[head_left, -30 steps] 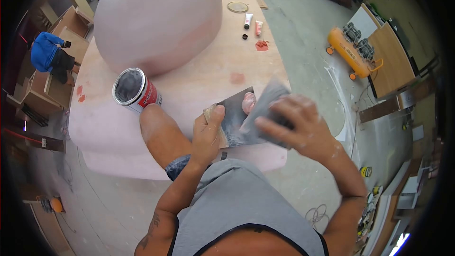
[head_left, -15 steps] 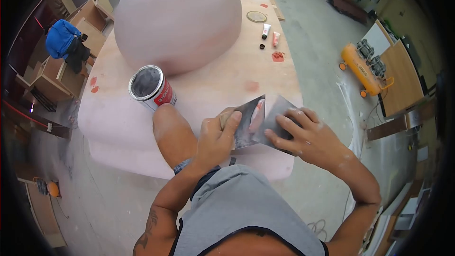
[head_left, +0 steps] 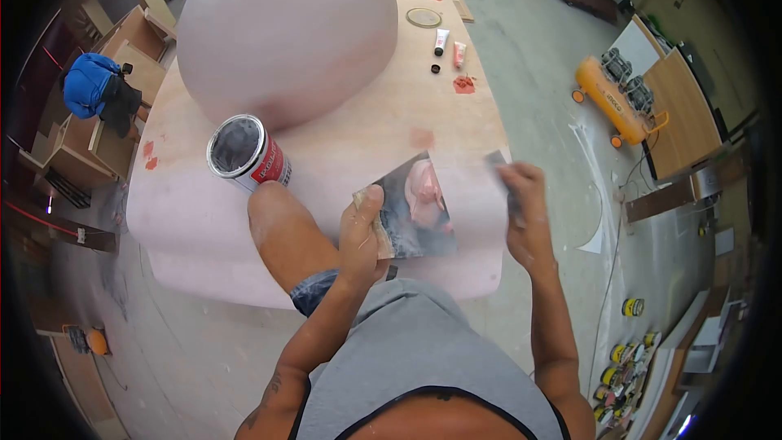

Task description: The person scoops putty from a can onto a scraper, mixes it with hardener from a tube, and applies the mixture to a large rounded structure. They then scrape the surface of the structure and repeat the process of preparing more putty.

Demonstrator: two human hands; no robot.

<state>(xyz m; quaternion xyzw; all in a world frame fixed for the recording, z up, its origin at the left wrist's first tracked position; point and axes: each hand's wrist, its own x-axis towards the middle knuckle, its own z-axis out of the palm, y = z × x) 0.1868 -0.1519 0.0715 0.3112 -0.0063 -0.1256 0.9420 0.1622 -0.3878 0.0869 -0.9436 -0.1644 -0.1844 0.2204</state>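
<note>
My left hand grips a wide, smeared metal putty knife by its pale handle at the left edge. A mound of pink filler putty lies on the blade. To the right, clear of that blade, my right hand is closed on a grey flat scraper, blurred and seen nearly edge-on. Left of both hands, an open can with a red label stands tilted by my knee, its inside grey. All this is above a pinkish, sanded panel.
A large smooth pink dome rises from the panel. Farther back lie a round lid, two tubes and a black cap. An orange compressor stands at right, several cans below. A person in blue bends at left.
My right hand has swung away to the right with its scraper, apart from the putty knife. The putty now shows as a larger, gathered mound on the left blade. The view has shifted slightly.
</note>
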